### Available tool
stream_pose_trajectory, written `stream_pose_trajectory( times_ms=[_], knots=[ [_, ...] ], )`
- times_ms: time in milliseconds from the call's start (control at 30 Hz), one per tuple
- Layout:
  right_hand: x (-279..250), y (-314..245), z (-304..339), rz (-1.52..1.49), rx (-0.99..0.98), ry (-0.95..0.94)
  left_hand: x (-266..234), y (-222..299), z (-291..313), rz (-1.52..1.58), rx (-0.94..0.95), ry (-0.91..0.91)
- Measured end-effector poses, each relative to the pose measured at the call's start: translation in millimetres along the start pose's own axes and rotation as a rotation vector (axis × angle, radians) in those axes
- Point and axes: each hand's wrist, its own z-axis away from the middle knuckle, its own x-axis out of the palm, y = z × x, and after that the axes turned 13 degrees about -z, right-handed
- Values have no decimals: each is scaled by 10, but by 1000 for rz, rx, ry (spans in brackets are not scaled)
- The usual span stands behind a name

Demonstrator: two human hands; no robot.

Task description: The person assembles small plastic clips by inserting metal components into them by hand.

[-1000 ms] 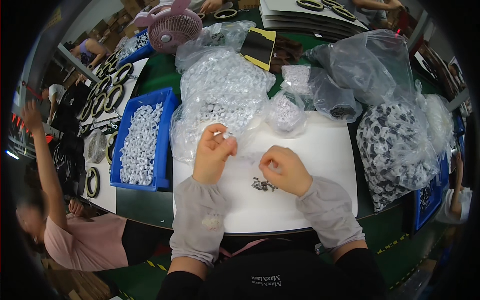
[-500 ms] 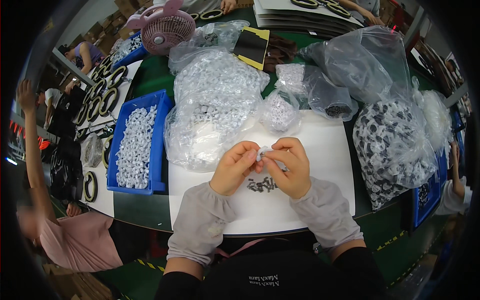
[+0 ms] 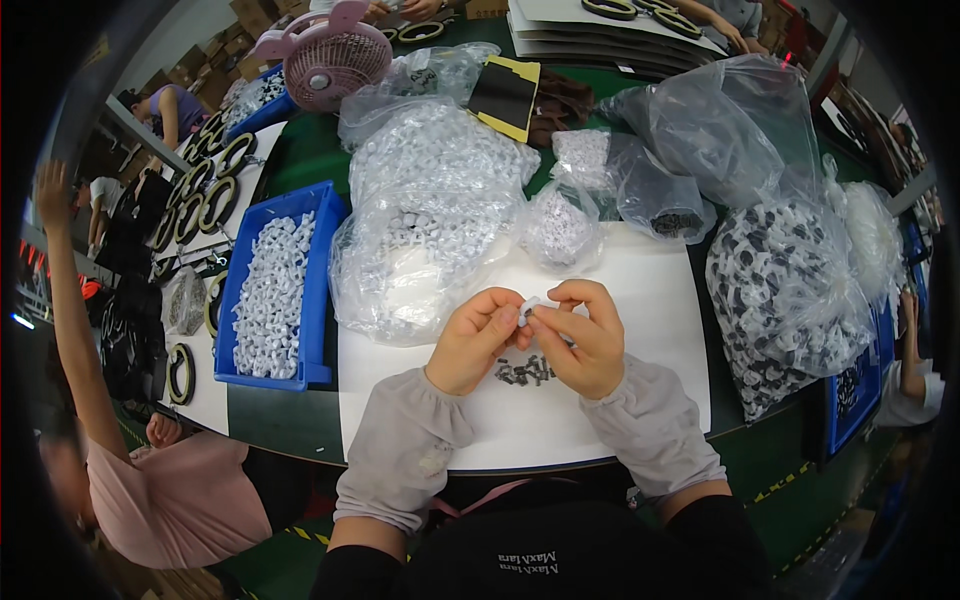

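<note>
Near the middle of the frame, I see the left hand (image 3: 468, 342) and the right hand (image 3: 588, 345) meeting over one small, smooth white plastic piece (image 3: 529, 304). Both pinch it between thumb and fingertips; a dark spot shows on it, too small for me to make out. Just below the fingers, a loose heap of little dark bits (image 3: 522, 371), hard-edged and uneven, lies on a flat sheet of white paper (image 3: 530, 440). Soft, wrinkled grey cloth sleeves (image 3: 402, 435) cover both forearms.

Left of centre stands a stiff, oblong blue plastic bin (image 3: 317, 335), heaped with knobbly white parts (image 3: 270, 300). At upper centre sprawls a crinkled, shiny clear bag (image 3: 440, 165), bulging with pale pieces. A smaller, rounded bag (image 3: 560, 232) sits beside it. At right slumps a plump see-through sack (image 3: 782, 300) of mixed black and white parts.
</note>
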Motion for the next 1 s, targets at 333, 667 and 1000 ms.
stream_pose_trajectory(
  times_ms=[333, 667, 1000],
  knots=[
    [2, -117, -130, 215, -126, -186, -55, -33, -23, 17, 92, 92],
    [5, -93, -99, 207, -114, -229, -147, 3, 11, -45, 96, 100],
    [82, -88, -61, 100, -25, -219, -187, 15, 6, -18, 86, 36]
  ],
)
